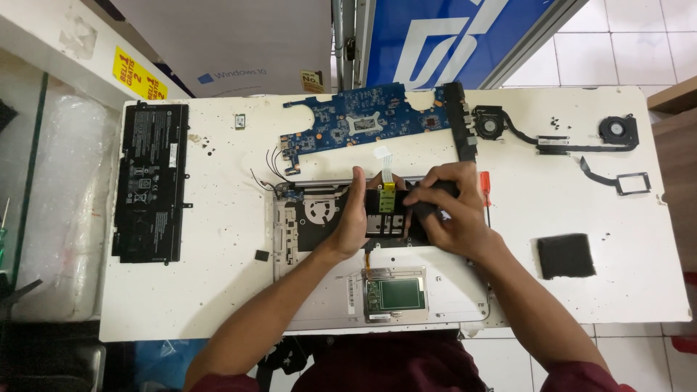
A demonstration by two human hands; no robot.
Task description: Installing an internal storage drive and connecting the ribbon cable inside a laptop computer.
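Note:
An opened silver laptop base (pixel 319 305) lies on the white table (pixel 218 290) in front of me, its inside up, with a green touchpad board (pixel 396 294) near me. My left hand (pixel 353 218) rests on the black inner part of the base, fingers pointing away from me. My right hand (pixel 446 210) is curled over a black part (pixel 435 190) at the base's far edge, fingertips pressing on it. Between the hands sits a small yellow-green tab (pixel 388 197) with a white ribbon cable (pixel 385 163).
A blue motherboard (pixel 363 123) lies beyond the base. A black flat battery (pixel 150 181) lies at the left. Two fans joined by a heat pipe (pixel 559 138) sit at the far right, a red-handled screwdriver (pixel 485 190) beside my right hand, a black foam pad (pixel 565 255) to the right. Loose screws are scattered.

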